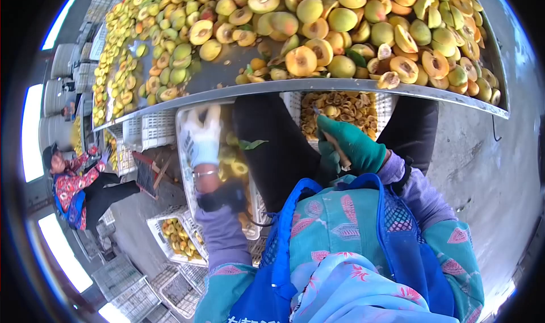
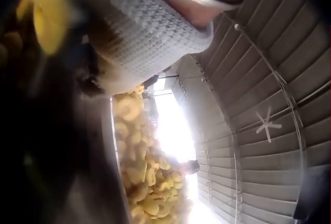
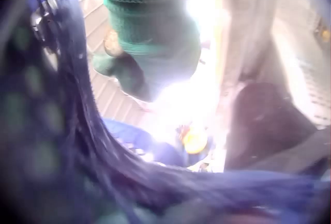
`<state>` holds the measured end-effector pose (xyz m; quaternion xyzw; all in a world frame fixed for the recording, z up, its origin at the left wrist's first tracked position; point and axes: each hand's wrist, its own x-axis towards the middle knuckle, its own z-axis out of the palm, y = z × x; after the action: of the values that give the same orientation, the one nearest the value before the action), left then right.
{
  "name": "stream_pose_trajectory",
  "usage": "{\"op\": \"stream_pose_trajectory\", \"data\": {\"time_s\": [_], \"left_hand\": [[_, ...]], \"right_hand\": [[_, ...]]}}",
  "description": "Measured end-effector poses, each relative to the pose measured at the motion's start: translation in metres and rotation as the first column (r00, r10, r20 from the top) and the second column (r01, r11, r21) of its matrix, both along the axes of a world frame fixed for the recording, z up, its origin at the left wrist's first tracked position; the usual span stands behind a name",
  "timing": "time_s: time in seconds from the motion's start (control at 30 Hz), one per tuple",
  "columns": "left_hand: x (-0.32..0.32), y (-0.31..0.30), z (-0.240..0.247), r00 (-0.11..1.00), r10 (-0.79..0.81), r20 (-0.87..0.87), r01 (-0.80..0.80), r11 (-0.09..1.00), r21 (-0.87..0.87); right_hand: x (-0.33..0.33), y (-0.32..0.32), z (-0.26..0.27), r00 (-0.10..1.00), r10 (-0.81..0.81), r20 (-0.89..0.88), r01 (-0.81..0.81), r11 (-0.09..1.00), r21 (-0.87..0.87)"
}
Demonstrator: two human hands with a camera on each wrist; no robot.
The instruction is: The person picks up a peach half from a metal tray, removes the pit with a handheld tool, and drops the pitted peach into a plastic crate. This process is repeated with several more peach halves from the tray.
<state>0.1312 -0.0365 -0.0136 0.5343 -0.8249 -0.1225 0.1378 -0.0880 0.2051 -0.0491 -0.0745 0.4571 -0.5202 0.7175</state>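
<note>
In the head view my left hand [image 1: 203, 135], in a white glove, is over a white crate [image 1: 184, 169] just below the metal table's front edge. Its fingers are spread and blurred, with no fruit visible in them. Yellow fruit halves [image 1: 235, 167] lie inside that crate. My right hand [image 1: 355, 144], gloved in green, grips a wooden-handled tool [image 1: 339, 151] above my lap; most of the tool is hidden by the glove. The left wrist view has the white glove [image 2: 150, 33] beside a blurred yellow fruit piece [image 2: 49, 20]. Bright glare partly covers the green glove [image 3: 150, 33] in the right wrist view.
Halved and whole stone fruit [image 1: 309, 10] heap on the metal table [image 1: 295, 88]. Between my knees stands a crate of brown-orange scraps [image 1: 340, 110]. More fruit fills a crate [image 1: 181, 238] at lower left. Another person [image 1: 76, 186] sits at the far left, near stacked crates.
</note>
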Motion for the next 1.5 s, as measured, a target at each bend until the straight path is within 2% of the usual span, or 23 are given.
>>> {"op": "stream_pose_trajectory", "data": {"time_s": [0.1, 0.17, 0.27, 0.33, 0.4, 0.47, 0.53, 0.57, 0.73, 0.83, 0.87, 0.97, 1.07, 1.1, 1.17, 1.2, 1.23, 1.27, 1.3, 1.33, 1.37, 1.43, 1.5], "left_hand": [[-0.121, 0.026, 0.028, 0.932, -0.338, -0.13, 0.279, 0.898, -0.341], [-0.174, 0.022, 0.003, 0.788, -0.581, 0.204, 0.607, 0.789, -0.097], [-0.188, 0.013, 0.013, 0.724, -0.684, 0.089, 0.671, 0.728, 0.141], [-0.168, 0.02, 0.019, 0.827, -0.49, -0.276, 0.551, 0.805, 0.222], [-0.143, 0.024, 0.012, 0.687, -0.285, -0.669, 0.582, 0.767, 0.271], [-0.13, 0.037, 0.018, 0.503, 0.253, -0.826, 0.678, 0.477, 0.559], [-0.124, 0.045, 0.006, 0.336, 0.509, -0.793, 0.764, 0.344, 0.545], [-0.122, 0.042, -0.004, 0.345, 0.441, -0.829, 0.75, 0.401, 0.526], [-0.133, 0.054, -0.01, 0.464, -0.115, -0.879, 0.632, 0.738, 0.237], [-0.134, 0.06, -0.008, 0.451, -0.095, -0.888, 0.556, 0.808, 0.196], [-0.14, 0.063, -0.008, 0.376, 0.058, -0.925, 0.53, 0.805, 0.266], [-0.147, 0.069, -0.001, 0.284, 0.275, -0.919, 0.507, 0.77, 0.387], [-0.147, 0.067, 0.001, 0.288, 0.251, -0.924, 0.54, 0.755, 0.373], [-0.145, 0.065, 0.001, 0.285, 0.237, -0.929, 0.559, 0.746, 0.361], [-0.142, 0.06, -0.002, 0.36, -0.098, -0.928, 0.544, 0.83, 0.123], [-0.138, 0.055, -0.005, 0.457, -0.392, -0.799, 0.517, 0.847, -0.12], [-0.13, 0.054, -0.014, 0.454, -0.379, -0.807, 0.52, 0.848, -0.106], [-0.122, 0.053, -0.022, 0.451, -0.365, -0.814, 0.522, 0.848, -0.092], [-0.116, 0.055, -0.028, 0.41, -0.309, -0.858, 0.526, 0.849, -0.054], [-0.11, 0.059, -0.031, 0.35, -0.083, -0.933, 0.506, 0.855, 0.114], [-0.104, 0.061, -0.033, 0.264, 0.312, -0.912, 0.445, 0.8, 0.403], [-0.07, 0.066, 0.0, 0.243, 0.574, -0.782, 0.138, 0.777, 0.614], [-0.012, 0.041, 0.028, 0.63, 0.441, -0.64, 0.052, 0.797, 0.601]], "right_hand": [[-0.002, 0.005, 0.028, 0.939, -0.057, -0.34, 0.014, 0.992, -0.128], [-0.007, 0.004, 0.057, 0.96, -0.121, -0.252, 0.113, 0.993, -0.047], [-0.011, -0.006, 0.046, 0.807, -0.294, -0.512, 0.228, 0.955, -0.189], [-0.006, -0.018, 0.044, 0.678, -0.385, -0.627, 0.213, 0.919, -0.333], [-0.002, -0.033, 0.042, 0.497, -0.456, -0.738, 0.149, 0.883, -0.445], [0.003, -0.046, 0.047, 0.372, -0.415, -0.83, 0.057, 0.903, -0.426], [0.005, -0.051, 0.037, 0.28, -0.398, -0.874, -0.035, 0.905, -0.423], [0.007, -0.053, 0.032, 0.228, -0.391, -0.892, -0.08, 0.905, -0.417], [0.016, -0.057, 0.03, 0.457, -0.426, -0.781, 0.084, 0.895, -0.439], [0.019, -0.06, 0.039, 0.552, -0.422, -0.72, 0.127, 0.895, -0.427], [0.019, -0.06, 0.041, 0.577, -0.416, -0.703, 0.133, 0.897, -0.422], [0.023, -0.06, 0.029, 0.479, -0.421, -0.771, 0.074, 0.894, -0.442], [0.028, -0.066, 0.026, 0.549, -0.521, -0.654, 0.115, 0.822, -0.558], [0.027, -0.064, 0.029, 0.707, -0.405, -0.579, 0.161, 0.89, -0.426], [0.026, -0.057, 0.063, 0.938, -0.165, -0.306, 0.129, 0.982, -0.134], [0.023, -0.052, 0.071, 0.984, -0.091, -0.156, 0.074, 0.991, -0.112], [0.018, -0.051, 0.063, 0.995, 0.012, 0.099, 0.005, 0.985, -0.171], [0.017, -0.054, 0.052, 0.876, 0.106, 0.471, 0.031, 0.961, -0.275], [0.018, -0.058, 0.045, 0.616, 0.211, 0.759, 0.091, 0.938, -0.335], [0.022, -0.061, 0.048, 0.581, 0.246, 0.776, 0.055, 0.939, -0.339], [0.026, -0.058, 0.054, 0.548, 0.268, 0.792, 0.031, 0.94, -0.339], [0.026, -0.045, 0.059, 0.581, 0.25, 0.774, -0.016, 0.955, -0.297], [0.012, -0.032, 0.059, 0.713, 0.187, 0.676, -0.042, 0.974, -0.224]]}}
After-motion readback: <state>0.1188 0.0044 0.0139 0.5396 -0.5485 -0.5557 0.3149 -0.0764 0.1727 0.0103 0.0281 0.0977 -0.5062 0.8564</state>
